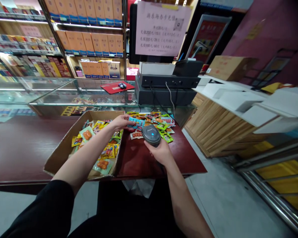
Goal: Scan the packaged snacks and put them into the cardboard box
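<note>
My left hand [122, 122] pinches a blue snack packet [137, 123] just past the right rim of a shallow cardboard box [62, 150]. In my right hand [161, 151] is a dark grey barcode scanner [151, 135] with a small blue light on top, its head close to the blue packet. Behind both hands lies a pile of small snack packets [164, 123], green, yellow and clear with sausages showing. More packets, such as a clear sausage packet [103, 165], fill the box beneath my left forearm.
The box and pile rest on a dark red table [139, 162]. Beyond stand a glass display counter [89, 89], a red mouse pad [114, 87] and a cash register [167, 89] with cables. To the right is a wooden cabinet [213, 122].
</note>
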Available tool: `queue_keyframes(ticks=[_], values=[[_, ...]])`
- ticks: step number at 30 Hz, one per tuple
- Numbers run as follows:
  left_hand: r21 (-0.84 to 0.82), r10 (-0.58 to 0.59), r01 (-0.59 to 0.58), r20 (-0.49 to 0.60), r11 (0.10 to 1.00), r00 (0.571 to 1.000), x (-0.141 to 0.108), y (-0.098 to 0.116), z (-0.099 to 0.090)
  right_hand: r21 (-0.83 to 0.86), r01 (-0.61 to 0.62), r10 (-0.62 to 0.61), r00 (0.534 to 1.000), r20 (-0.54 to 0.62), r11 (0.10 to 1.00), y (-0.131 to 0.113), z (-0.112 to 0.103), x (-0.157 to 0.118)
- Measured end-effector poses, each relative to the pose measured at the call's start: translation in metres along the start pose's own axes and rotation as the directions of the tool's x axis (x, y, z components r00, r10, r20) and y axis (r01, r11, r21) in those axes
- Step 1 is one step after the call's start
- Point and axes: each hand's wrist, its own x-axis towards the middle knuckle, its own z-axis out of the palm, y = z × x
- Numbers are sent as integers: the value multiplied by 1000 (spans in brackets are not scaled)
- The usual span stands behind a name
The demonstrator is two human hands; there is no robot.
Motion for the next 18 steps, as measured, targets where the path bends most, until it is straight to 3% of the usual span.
queue_keyframes(ticks=[6, 10, 14, 18], values=[[10, -1, 1, -4, 1000, 1000, -2, 3, 3, -2, 16, -16, 1000, -12, 1000, 0, -3, -2], [-13, 25, -25, -13, 1000, 1000, -7, 17, -1, 16, 39, -39, 999, 5, 999, -1, -2, -3], [33, 95, -92, -96, 995, 991, -27, 38, -32, 25, 40, -41, 998, 39, 999, -3, 4, -2], [163, 126, -92, -208, 982, 970, -71, 52, -78, 35, 60, -64, 991, 115, 998, -8, 16, 0]])
